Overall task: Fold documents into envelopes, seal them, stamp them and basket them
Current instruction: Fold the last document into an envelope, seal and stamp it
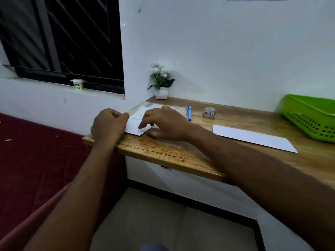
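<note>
Both hands work on a folded paper at the desk's left end.
The fingers of the left hand (108, 125) curl and pinch the folded paper (135, 128) at its 9 o'clock edge. The fingertips (141, 126) of the right hand (166, 124) press on it without gripping. The paper lies close to the edge of the desk (163, 153), so an uneven push may slide it off or crease it crooked. The green basket (311, 116) stands well apart at 3 o'clock.

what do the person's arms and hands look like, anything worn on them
No sleeves are in view: the left forearm and right forearm are uncovered right to the frame edge. The left hand and right hand wear no gloves. No watch, band or ring shows on the parts visible.
</note>
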